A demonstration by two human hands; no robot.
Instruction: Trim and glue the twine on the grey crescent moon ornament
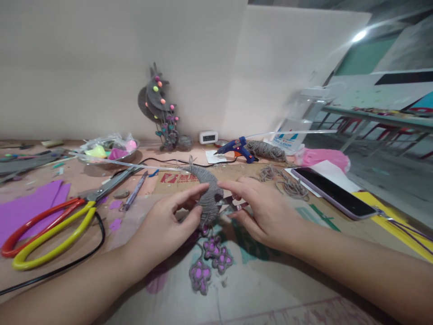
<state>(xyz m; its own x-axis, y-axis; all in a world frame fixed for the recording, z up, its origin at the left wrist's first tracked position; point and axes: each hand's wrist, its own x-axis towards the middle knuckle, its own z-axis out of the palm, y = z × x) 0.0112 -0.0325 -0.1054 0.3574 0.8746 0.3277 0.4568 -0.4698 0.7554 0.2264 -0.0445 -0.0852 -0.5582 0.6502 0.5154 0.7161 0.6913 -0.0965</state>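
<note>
Between its thumb and fingers, my left hand grips a crescent wound in grey yarn, with a small loop at its top. Several purple flowers edged with grey yarn hang below the crescent and lie on the work surface. My right hand is closed on a small shiny metal tool with two thin arms; whether it is tweezers or snips I cannot tell. The tool points at the crescent's right edge, and my right index fingertip is close to that edge.
Large red-and-yellow-handled scissors and purple sheets lie left. Behind are a blue glue gun, a small clock and a finished grey crescent ornament. A phone and loose yarn lie right.
</note>
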